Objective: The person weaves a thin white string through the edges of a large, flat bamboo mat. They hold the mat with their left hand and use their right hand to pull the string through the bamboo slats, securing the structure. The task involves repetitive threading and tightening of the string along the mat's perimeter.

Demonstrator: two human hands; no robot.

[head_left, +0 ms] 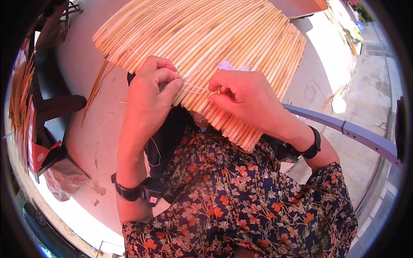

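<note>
A mat of straight, straw-coloured reed stalks (202, 43) spreads out in front of me, its near edge over my lap. Thin white string (194, 90) runs slackly across the stalks between my two hands. My left hand (151, 88) is closed, thumb and forefinger pinched on one part of the string above the mat's near left edge. Over the stalks to the right, my right hand (243, 92) has its fingers curled and pinched on the string's other part. A pale lilac scrap (228, 66) shows just beyond the right knuckles. A loose length of string (157, 150) hangs beside my left forearm.
Several loose stalks (95, 88) stick out below the mat's left edge. A black padded seat (53, 81) stands at the left, near a bundle of reeds (21, 96). A curved grey-blue bar (344, 127) crosses the right side.
</note>
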